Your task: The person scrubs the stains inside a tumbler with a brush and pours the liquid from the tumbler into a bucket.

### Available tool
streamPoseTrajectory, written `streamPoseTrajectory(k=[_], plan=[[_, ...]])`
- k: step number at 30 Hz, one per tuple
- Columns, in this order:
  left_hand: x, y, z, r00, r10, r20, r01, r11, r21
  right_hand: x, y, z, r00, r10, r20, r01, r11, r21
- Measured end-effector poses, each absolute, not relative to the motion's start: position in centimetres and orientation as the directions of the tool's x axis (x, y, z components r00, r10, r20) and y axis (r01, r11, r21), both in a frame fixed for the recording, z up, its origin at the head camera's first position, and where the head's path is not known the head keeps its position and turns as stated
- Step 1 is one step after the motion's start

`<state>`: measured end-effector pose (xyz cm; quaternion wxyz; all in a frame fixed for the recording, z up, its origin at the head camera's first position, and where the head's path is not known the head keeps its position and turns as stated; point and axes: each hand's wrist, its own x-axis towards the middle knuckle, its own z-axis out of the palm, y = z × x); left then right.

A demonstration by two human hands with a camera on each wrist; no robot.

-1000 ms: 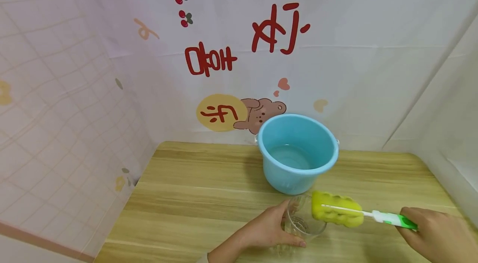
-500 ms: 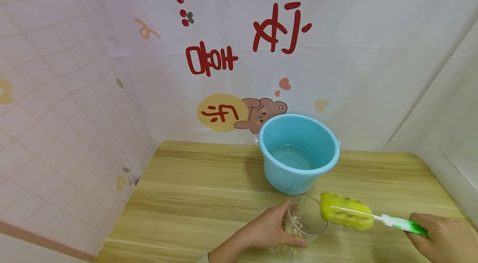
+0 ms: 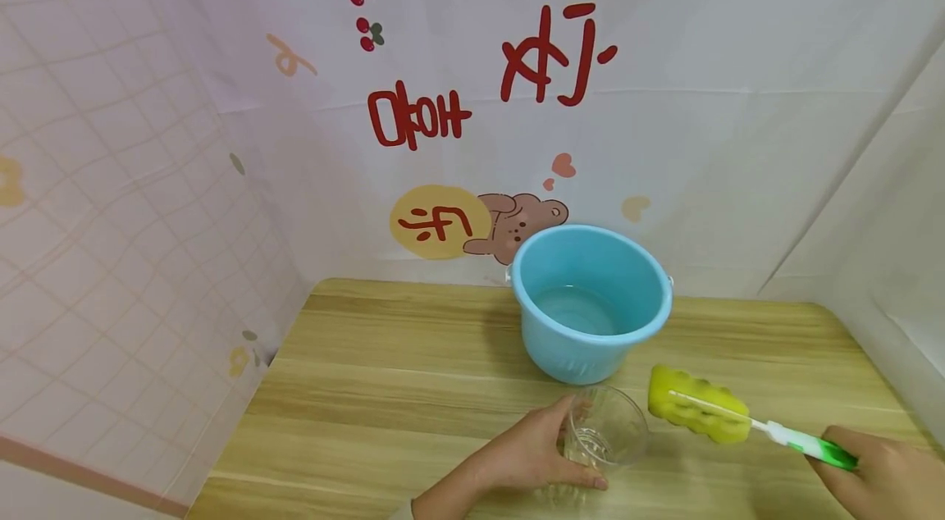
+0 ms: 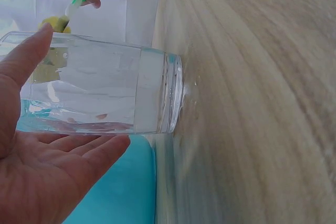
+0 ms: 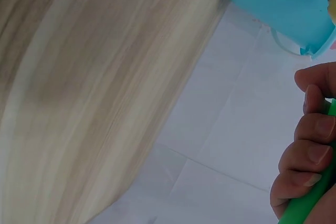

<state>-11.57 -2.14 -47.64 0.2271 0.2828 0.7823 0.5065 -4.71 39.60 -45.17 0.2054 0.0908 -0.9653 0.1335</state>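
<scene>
A clear drinking glass (image 3: 620,421) stands upright on the table, its mouth facing up. My left hand (image 3: 533,450) holds it from the left, thumb on the near side and fingers on the far side. In the left wrist view the glass (image 4: 100,87) sits between thumb and fingers, its base on the wood amid small wet drops. To the right, my right hand (image 3: 882,467) grips the green and white handle of a sponge cup brush (image 3: 700,403). The yellow sponge head is in the air, apart from the glass. Curled fingers wrap the green handle (image 5: 307,205) in the right wrist view.
Behind the glass stands a light blue bucket (image 3: 561,356) with a little water at its bottom. The wood-grain table (image 3: 384,389) meets a white printed cloth (image 3: 701,159) at the back, and similar cloth hangs at both sides.
The brush and my right hand have moved right, taking the sponge head from over the glass's rim to clear of it. My left hand and the glass stay in place.
</scene>
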Motion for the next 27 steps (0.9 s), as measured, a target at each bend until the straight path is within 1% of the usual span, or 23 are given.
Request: streamPoseTrajectory(k=[6,12,20,25,27], plan=[[-11.7,-2.2,-47.5,-0.743,0.666,-0.066,0.214,0.33,0.92,-4.8,39.7,-45.6,-0.93,0.011,0.368,-0.094,0.959,-0.266],[-11.7,-2.2,-47.4,-0.74,0.671,-0.045,0.249,0.335,0.909,-4.6,39.8,-46.4,-0.928,0.112,0.357,0.001,0.955,-0.296],[-11.6,-2.1,-47.5,-0.744,0.667,-0.039,0.246,0.328,0.912,-4.6,40.8,-47.5,-0.95,0.212,0.229,0.127,0.933,-0.336],[-11.6,-2.1,-47.6,-0.745,0.666,-0.037,0.24,0.32,0.917,-4.9,41.8,-48.2,-0.956,0.236,0.174,0.166,0.925,-0.341],[-11.6,-2.1,-47.6,-0.745,0.665,-0.041,0.234,0.318,0.919,-5.1,42.3,-48.5,-0.963,0.235,0.132,0.178,0.923,-0.341]])
